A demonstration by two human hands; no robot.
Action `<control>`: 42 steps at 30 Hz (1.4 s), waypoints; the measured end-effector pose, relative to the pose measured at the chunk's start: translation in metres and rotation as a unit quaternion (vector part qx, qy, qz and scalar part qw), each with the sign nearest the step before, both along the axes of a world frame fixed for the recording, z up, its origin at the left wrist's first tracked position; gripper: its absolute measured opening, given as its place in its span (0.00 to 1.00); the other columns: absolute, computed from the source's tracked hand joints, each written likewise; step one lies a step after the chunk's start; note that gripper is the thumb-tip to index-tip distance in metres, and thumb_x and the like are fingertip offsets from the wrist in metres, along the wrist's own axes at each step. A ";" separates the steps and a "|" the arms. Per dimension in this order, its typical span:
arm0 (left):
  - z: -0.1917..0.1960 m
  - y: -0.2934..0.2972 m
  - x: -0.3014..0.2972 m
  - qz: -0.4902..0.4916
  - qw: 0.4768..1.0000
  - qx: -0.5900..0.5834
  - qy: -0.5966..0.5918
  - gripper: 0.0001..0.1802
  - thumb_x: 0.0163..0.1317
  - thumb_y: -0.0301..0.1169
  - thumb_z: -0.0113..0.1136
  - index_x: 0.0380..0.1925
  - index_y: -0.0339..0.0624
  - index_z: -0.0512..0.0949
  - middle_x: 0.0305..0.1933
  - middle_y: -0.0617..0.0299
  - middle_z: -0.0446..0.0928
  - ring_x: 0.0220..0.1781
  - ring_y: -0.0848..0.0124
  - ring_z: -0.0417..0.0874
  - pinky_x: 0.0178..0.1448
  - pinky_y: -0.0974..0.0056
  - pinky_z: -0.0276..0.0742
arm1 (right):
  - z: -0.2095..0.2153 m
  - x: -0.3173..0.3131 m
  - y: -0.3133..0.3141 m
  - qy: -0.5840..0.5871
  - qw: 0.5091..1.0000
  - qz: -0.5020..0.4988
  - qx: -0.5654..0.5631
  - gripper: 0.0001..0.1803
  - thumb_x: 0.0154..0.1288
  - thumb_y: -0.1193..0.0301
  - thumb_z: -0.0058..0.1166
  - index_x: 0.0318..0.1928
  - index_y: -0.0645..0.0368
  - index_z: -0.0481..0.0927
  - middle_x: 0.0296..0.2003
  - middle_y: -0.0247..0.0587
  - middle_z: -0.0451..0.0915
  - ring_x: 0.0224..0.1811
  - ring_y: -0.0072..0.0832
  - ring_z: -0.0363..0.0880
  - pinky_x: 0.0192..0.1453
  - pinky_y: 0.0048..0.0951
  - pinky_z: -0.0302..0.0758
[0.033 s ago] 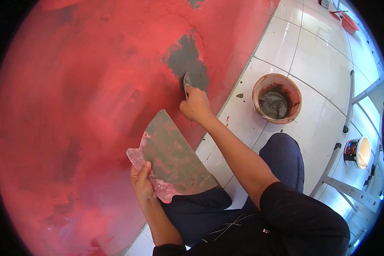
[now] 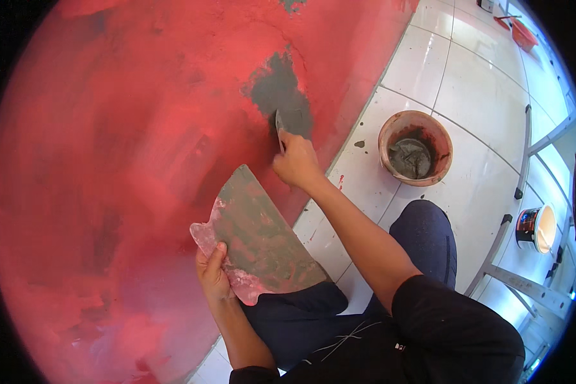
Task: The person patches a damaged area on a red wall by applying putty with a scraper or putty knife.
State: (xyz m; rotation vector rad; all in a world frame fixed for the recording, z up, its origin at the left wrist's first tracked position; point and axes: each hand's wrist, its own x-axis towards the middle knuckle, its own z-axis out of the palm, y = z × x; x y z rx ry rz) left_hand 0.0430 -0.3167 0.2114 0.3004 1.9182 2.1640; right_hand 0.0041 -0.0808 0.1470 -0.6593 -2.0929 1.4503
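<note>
- The wall (image 2: 109, 179) is the biggest thing. It is red, with some darker smears, and it fills the left side and the top.
- The floor (image 2: 486, 96) is made of shiny white tiles with dark lines between them. It meets the wall along a slanting edge.
- The ladder (image 2: 525, 288) stands at the far right, with black caps on its feet.
- The person wears a black shirt (image 2: 457, 333) and dark pants (image 2: 422, 243). One knee points up near the bucket.
- The board (image 2: 262, 230) is in front of the person, over part of one leg. Gray paste covers most of it, and its left end is pink.
- The bucket (image 2: 406, 121) sits on the floor, to the right of the right hand. Gray paste lies at the bottom, and dark red stains mark the inside.
- The gray patch (image 2: 278, 86) is on the wall, just above the right hand.
- The pail (image 2: 528, 228) is near the ladder. It has a dark label and something cream-colored inside.
- The red tub (image 2: 525, 37) is far off, at the top right.
- The left hand (image 2: 214, 272) holds the board by its pink end, with the thumb on top.
- The right hand (image 2: 296, 160) is closed around the scraper.
- The scraper (image 2: 280, 131) is thin and gray. Its tip is at the patch's lower left edge, but whether it touches is hard to tell.
- A small gray blob (image 2: 360, 144) lies on the floor, left of the bucket.
</note>
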 end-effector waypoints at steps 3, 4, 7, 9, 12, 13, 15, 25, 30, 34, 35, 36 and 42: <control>-0.001 -0.004 -0.001 0.006 1.000 0.003 0.008 0.16 0.57 0.24 0.53 0.46 0.34 0.71 0.44 0.57 0.77 0.44 0.71 0.78 0.50 0.66 0.72 | -0.007 0.028 -0.004 0.090 0.995 0.001 -0.036 0.22 0.47 0.79 0.43 0.47 0.62 0.74 0.26 0.61 0.75 0.33 0.49 0.77 0.40 0.38 0.72; 0.001 0.000 -0.002 0.006 1.000 0.005 0.007 0.16 0.57 0.24 0.53 0.46 0.34 0.71 0.44 0.57 0.77 0.44 0.71 0.78 0.50 0.66 0.72 | -0.015 0.030 0.005 0.089 0.995 0.001 -0.034 0.22 0.47 0.79 0.43 0.47 0.62 0.74 0.26 0.61 0.75 0.33 0.49 0.77 0.40 0.38 0.72; 0.005 0.004 -0.009 -0.012 1.000 0.013 -0.016 0.16 0.57 0.24 0.53 0.47 0.34 0.71 0.44 0.57 0.77 0.44 0.71 0.78 0.50 0.67 0.71 | -0.049 0.015 0.034 0.222 0.958 -0.045 -0.176 0.26 0.48 0.81 0.42 0.52 0.61 0.72 0.27 0.56 0.75 0.31 0.42 0.76 0.39 0.31 0.72; 0.004 0.001 -0.012 -0.003 1.000 -0.007 -0.006 0.16 0.57 0.23 0.54 0.46 0.34 0.71 0.44 0.57 0.77 0.44 0.71 0.78 0.50 0.67 0.71 | -0.058 0.005 0.048 0.266 0.955 -0.106 -0.080 0.29 0.48 0.83 0.42 0.56 0.60 0.70 0.34 0.54 0.77 0.36 0.38 0.78 0.43 0.26 0.71; -0.005 -0.013 -0.010 0.011 1.000 -0.014 -0.007 0.16 0.56 0.23 0.54 0.46 0.34 0.72 0.43 0.58 0.77 0.44 0.71 0.78 0.50 0.67 0.71 | -0.042 -0.008 0.029 0.011 0.994 -0.100 -0.040 0.32 0.46 0.85 0.40 0.58 0.62 0.67 0.46 0.56 0.75 0.48 0.41 0.76 0.54 0.28 0.70; -0.005 -0.012 -0.009 0.008 1.000 -0.015 -0.009 0.16 0.56 0.23 0.54 0.46 0.34 0.72 0.43 0.58 0.77 0.44 0.71 0.78 0.50 0.67 0.71 | -0.044 -0.017 0.022 0.010 0.994 -0.102 -0.040 0.32 0.46 0.85 0.40 0.58 0.62 0.67 0.46 0.56 0.75 0.48 0.41 0.76 0.54 0.28 0.70; -0.006 -0.006 -0.005 0.025 1.000 0.000 -0.014 0.16 0.56 0.24 0.54 0.46 0.34 0.72 0.43 0.58 0.78 0.43 0.72 0.78 0.50 0.67 0.71 | -0.059 -0.034 0.014 0.119 0.985 -0.118 0.032 0.34 0.43 0.86 0.39 0.57 0.63 0.67 0.51 0.60 0.71 0.55 0.45 0.70 0.60 0.33 0.66; -0.001 0.008 -0.006 0.008 1.000 -0.030 -0.002 0.16 0.57 0.25 0.55 0.46 0.35 0.72 0.44 0.58 0.77 0.43 0.71 0.78 0.50 0.67 0.71 | -0.083 0.001 -0.011 0.225 0.969 -0.041 0.092 0.34 0.42 0.86 0.38 0.58 0.67 0.65 0.53 0.60 0.69 0.56 0.50 0.68 0.60 0.37 0.66; -0.008 0.016 -0.005 0.017 1.000 -0.025 0.001 0.17 0.57 0.24 0.54 0.47 0.34 0.71 0.45 0.57 0.77 0.44 0.70 0.78 0.50 0.67 0.71 | -0.080 -0.013 0.019 0.185 0.955 -0.227 0.053 0.33 0.44 0.86 0.37 0.58 0.69 0.64 0.51 0.61 0.71 0.50 0.49 0.74 0.55 0.37 0.69; -0.008 0.012 -0.002 0.015 1.000 -0.012 -0.006 0.17 0.57 0.24 0.54 0.48 0.34 0.71 0.45 0.57 0.77 0.45 0.70 0.78 0.51 0.66 0.71 | -0.053 -0.037 0.008 0.115 0.980 -0.147 -0.064 0.33 0.43 0.85 0.40 0.57 0.74 0.62 0.53 0.70 0.66 0.56 0.56 0.66 0.63 0.36 0.62; -0.010 0.007 -0.004 0.020 1.000 -0.008 0.001 0.17 0.57 0.24 0.54 0.48 0.34 0.71 0.45 0.56 0.77 0.45 0.70 0.78 0.51 0.66 0.71 | -0.041 -0.041 0.004 0.098 0.979 -0.124 -0.128 0.34 0.43 0.84 0.41 0.58 0.75 0.61 0.53 0.71 0.65 0.56 0.56 0.66 0.63 0.36 0.61; -0.011 0.003 -0.006 0.025 1.000 -0.004 0.008 0.17 0.57 0.24 0.53 0.48 0.34 0.71 0.45 0.56 0.77 0.45 0.69 0.78 0.51 0.66 0.71 | -0.032 -0.046 -0.001 0.080 0.973 -0.100 -0.191 0.34 0.43 0.82 0.42 0.58 0.75 0.61 0.53 0.71 0.65 0.56 0.56 0.65 0.63 0.36 0.61; -0.019 -0.004 -0.004 0.067 0.998 0.012 -0.001 0.17 0.57 0.25 0.54 0.47 0.34 0.71 0.45 0.57 0.77 0.45 0.70 0.78 0.51 0.67 0.71 | -0.010 -0.021 0.035 0.197 0.942 0.031 -0.269 0.20 0.45 0.82 0.40 0.42 0.67 0.74 0.28 0.48 0.76 0.30 0.35 0.75 0.34 0.32 0.72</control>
